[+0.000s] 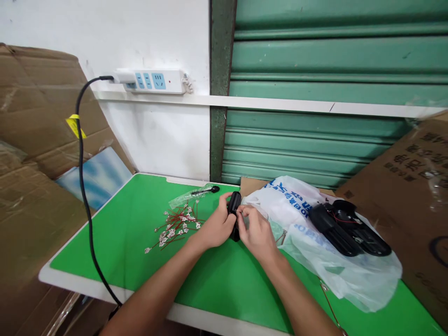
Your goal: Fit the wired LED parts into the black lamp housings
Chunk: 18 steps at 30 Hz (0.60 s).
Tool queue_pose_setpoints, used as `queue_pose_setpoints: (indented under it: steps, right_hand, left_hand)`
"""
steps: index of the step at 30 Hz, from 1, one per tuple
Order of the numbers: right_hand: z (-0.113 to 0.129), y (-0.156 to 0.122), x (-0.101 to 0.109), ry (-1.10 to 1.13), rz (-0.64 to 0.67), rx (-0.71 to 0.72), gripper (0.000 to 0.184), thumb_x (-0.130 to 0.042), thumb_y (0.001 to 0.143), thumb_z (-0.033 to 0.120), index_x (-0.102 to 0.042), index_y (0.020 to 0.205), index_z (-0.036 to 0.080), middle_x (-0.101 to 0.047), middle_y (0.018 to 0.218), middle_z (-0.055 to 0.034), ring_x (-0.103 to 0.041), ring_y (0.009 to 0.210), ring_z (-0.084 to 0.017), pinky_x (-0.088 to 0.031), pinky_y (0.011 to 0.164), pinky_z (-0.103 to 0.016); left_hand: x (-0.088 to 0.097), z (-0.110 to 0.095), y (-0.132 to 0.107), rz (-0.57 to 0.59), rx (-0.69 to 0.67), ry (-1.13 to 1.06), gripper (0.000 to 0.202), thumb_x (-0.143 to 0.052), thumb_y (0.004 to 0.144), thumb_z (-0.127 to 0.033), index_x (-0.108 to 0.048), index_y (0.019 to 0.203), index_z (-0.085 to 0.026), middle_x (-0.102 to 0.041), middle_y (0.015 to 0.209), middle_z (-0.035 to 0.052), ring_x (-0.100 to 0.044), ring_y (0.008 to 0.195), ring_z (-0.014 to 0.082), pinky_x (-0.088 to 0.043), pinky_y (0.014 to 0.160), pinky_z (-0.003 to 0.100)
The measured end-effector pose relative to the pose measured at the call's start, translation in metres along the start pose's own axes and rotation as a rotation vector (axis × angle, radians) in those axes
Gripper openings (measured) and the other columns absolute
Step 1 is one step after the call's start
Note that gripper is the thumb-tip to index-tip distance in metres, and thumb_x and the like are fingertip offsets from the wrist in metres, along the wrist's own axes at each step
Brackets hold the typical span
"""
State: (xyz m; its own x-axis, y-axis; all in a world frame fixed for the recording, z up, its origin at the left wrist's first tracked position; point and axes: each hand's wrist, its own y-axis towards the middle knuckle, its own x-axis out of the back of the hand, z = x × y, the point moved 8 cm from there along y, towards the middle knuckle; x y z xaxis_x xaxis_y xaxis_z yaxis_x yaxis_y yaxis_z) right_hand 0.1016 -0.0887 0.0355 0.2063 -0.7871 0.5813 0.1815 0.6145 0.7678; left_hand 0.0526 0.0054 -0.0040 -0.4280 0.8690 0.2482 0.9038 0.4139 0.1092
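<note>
Both my hands meet over the middle of the green table. My left hand is wrapped round a long black plastic housing, held nearly upright. My right hand is closed against the same housing from the right, fingertips pinching at its side. Just left of my hands lies a heap of small white parts with red wires. More black housings with red wires rest on a white plastic bag to the right.
A clear small bag with a black tool lies behind the wire heap. A black cable runs from the wall power strip down past the table's left edge. Cardboard boxes stand right and left; a green shutter is behind.
</note>
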Motion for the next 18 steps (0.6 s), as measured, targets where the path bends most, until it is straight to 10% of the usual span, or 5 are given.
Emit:
queue_pose_setpoints:
  steps: [18]
  right_hand:
    - [-0.015,0.0,0.003,0.199,0.003,-0.153,0.014,-0.053,0.097,0.018,-0.04,0.096,0.023,-0.068,0.091,-0.004,-0.067,0.074,-0.015,-0.051,0.066,-0.026]
  left_hand:
    - [0.004,-0.001,0.001,0.081,0.097,-0.086,0.052,-0.035,0.095,-0.019,-0.021,0.144,-0.013,-0.056,0.117,0.0122,-0.059,0.09,0.0174,-0.051,0.085,0.033]
